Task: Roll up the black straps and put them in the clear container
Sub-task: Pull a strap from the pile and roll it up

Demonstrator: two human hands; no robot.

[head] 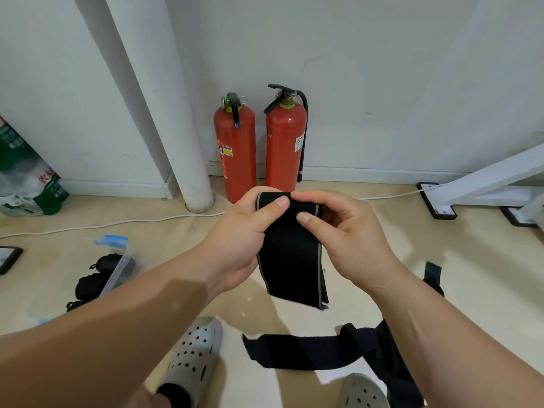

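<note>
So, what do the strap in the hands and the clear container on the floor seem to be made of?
The strap looks like woven, perhaps elastic, fabric: matte black with grey edge stripes, hanging limp. The container seems to be thin transparent plastic with a blue rim piece; the rolled straps show through its wall.

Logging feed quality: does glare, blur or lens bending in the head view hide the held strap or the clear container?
Head view: even, soft light; the grey-edged black fabric strap pinched by left hand and right hand is sharp. Head view: wide-angle bending tilts the white round pipe. Head view: the clear plastic container with blue clip is faint; small glare spots on the beige floor.
</note>
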